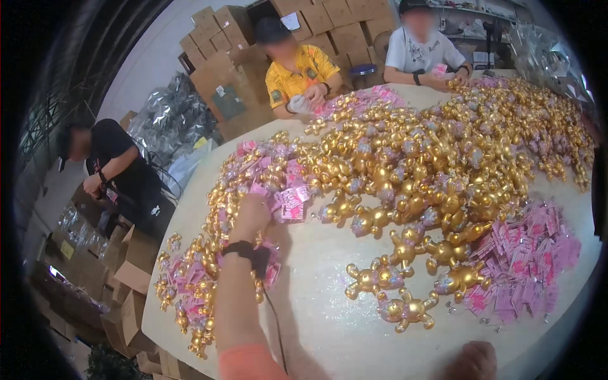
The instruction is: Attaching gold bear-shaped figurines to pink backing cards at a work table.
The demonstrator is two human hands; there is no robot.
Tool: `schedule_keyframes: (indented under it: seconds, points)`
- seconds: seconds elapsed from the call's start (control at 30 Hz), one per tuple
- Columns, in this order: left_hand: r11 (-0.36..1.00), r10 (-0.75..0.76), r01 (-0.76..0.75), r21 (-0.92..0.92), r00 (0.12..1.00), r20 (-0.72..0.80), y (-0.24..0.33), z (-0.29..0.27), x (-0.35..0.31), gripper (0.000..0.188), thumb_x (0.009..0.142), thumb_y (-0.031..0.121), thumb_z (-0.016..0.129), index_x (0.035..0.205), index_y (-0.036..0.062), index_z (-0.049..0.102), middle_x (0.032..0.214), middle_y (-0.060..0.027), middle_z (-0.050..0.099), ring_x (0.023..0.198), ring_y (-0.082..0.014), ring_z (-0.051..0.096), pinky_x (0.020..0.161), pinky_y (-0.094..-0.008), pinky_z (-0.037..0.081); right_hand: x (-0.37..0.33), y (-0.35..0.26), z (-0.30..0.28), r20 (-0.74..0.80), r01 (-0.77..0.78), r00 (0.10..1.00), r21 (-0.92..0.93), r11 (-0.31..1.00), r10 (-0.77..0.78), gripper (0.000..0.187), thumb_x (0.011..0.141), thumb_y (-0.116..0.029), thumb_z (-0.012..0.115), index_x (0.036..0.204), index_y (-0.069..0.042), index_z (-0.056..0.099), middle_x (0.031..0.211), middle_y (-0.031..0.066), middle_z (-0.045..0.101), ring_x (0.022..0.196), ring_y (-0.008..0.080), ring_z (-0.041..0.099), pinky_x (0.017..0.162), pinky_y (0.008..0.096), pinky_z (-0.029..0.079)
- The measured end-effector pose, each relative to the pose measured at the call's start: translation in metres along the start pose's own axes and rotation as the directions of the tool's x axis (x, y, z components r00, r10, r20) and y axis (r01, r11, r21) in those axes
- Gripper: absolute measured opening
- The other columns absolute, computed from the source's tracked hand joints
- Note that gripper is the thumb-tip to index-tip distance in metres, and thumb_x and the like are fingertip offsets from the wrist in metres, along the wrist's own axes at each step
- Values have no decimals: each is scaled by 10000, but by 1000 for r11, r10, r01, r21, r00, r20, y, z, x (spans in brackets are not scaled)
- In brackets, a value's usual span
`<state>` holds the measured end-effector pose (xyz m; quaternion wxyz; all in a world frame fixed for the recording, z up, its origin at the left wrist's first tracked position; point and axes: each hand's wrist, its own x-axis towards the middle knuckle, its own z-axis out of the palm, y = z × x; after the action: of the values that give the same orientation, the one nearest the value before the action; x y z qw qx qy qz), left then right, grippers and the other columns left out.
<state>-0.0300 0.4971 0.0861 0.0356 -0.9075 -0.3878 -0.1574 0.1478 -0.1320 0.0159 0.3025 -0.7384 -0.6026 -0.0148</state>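
My left hand point(254, 214), with a black band and a small dark device at the wrist, reaches over the left side of the table. Its back hides the fingers, so whether it grips anything is not visible. Right beside it lie pink-and-white printed packets point(292, 204) among shiny gold bear-like figures with clear wrapping about the heads. My right hand point(474, 362) is low at the table's near edge, blurred and partly cut off. Gold figures point(408, 309) lie a short way beyond it. A heap of pink packets point(525, 266) spreads to their right.
A large mound of gold figures point(405, 158) covers the far part of the pale table point(323, 285). Two people sit across it, handling small things; another person point(126, 171) in black is at the left beside cardboard boxes point(138, 259). A thin dark cable point(277, 323) runs by my left forearm.
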Motion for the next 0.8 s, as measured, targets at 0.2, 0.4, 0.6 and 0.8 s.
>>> schedule_keyframes:
  seconds: [0.2, 0.4, 0.6, 0.8]
  points:
    - [651, -488, 292, -701, 868, -92, -66, -60, -39, 301, 713, 129, 637, 949, -55, 600, 816, -161, 633, 718, -247, 598, 683, -370, 486, -3, 2, -6, 67, 12, 998, -19, 1000, -11, 299, 785, -95, 682, 1060, -9, 603, 1164, 177, 579, 1067, 420, 538, 871, 520, 464]
    - [946, 39, 142, 290, 840, -541, -3, -52, -23, 386, 739, 65, 597, 1104, -52, 553, 1077, -228, 604, 980, -370, 569, 853, -451, 461, 11, -6, -6, -38, 34, 999, -7, 999, -34, 282, 771, -61, 678, 1034, 2, 599, 1127, 190, 587, 1011, 416, 563, 824, 509, 486]
    - [979, 89, -105, -172, 991, -98, 17, 44, 10, 526, 765, 71, 591, 1280, 78, 488, 1308, -213, 494, 1155, -406, 495, 964, -461, 433, -13, 15, 14, -63, 6, 998, -14, 1000, -7, 255, 775, -52, 674, 1013, 2, 600, 1083, 189, 604, 979, 411, 573, 795, 495, 500]
    - [980, -117, 91, 175, 983, 143, 32, 32, 17, 377, 796, 93, 567, 1167, 52, 511, 1195, -188, 554, 1100, -356, 546, 859, -484, 488, -8, 9, 4, 15, -76, 997, 37, 996, 75, 186, 797, -29, 641, 979, 0, 617, 1093, 194, 603, 1003, 414, 567, 821, 498, 495]
